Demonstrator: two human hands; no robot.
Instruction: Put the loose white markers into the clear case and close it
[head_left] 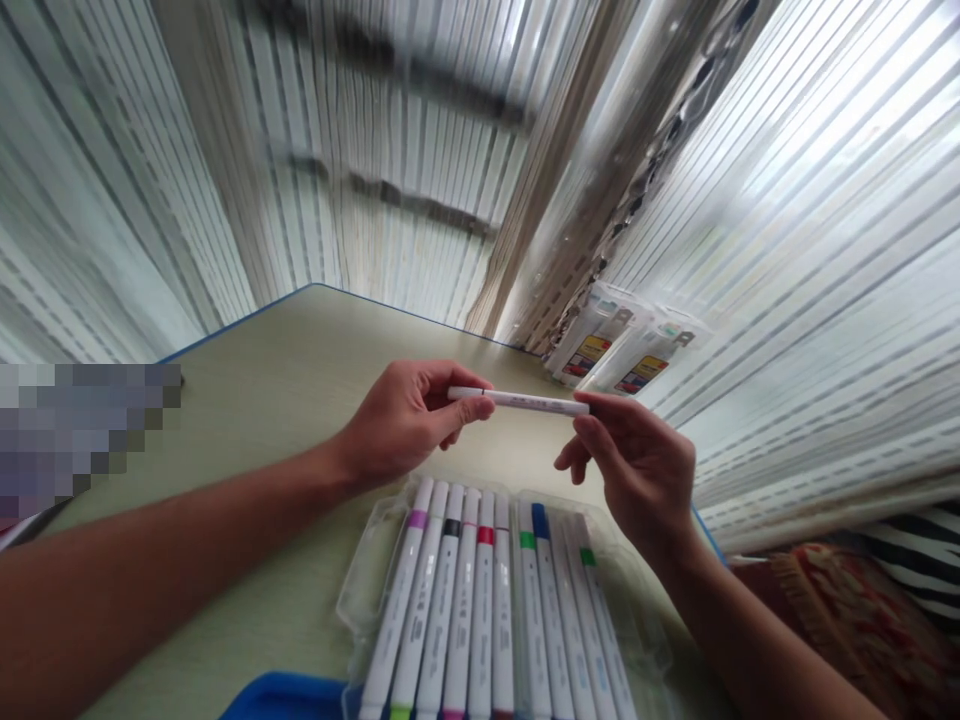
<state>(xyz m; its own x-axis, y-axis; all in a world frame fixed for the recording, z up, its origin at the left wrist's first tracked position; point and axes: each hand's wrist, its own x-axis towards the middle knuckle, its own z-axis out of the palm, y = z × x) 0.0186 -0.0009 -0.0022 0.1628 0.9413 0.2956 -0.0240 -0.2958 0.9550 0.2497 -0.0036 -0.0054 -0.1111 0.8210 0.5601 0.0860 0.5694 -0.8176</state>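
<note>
A white marker pen [534, 402] lies level between my two hands, above the table. My left hand [409, 415] pinches its left end, near a thin dark ring, between thumb and fingers. At the other end, the thumb and forefinger of my right hand [637, 460] close on the tip, the remaining fingers curled loosely below. Just beneath them, a clear plastic case [367, 590] stands open with several white markers [442, 600] in two groups, banded in purple, black, red, green and blue.
Two clear plastic packages [600, 345] with yellow labels stand at the table's back right. A blue object [289, 695] shows at the bottom edge. Striped curtains [405, 240] hang behind the pale table [247, 400]. Patterned cloth [847, 610] is at lower right; a pixelated patch covers the far left.
</note>
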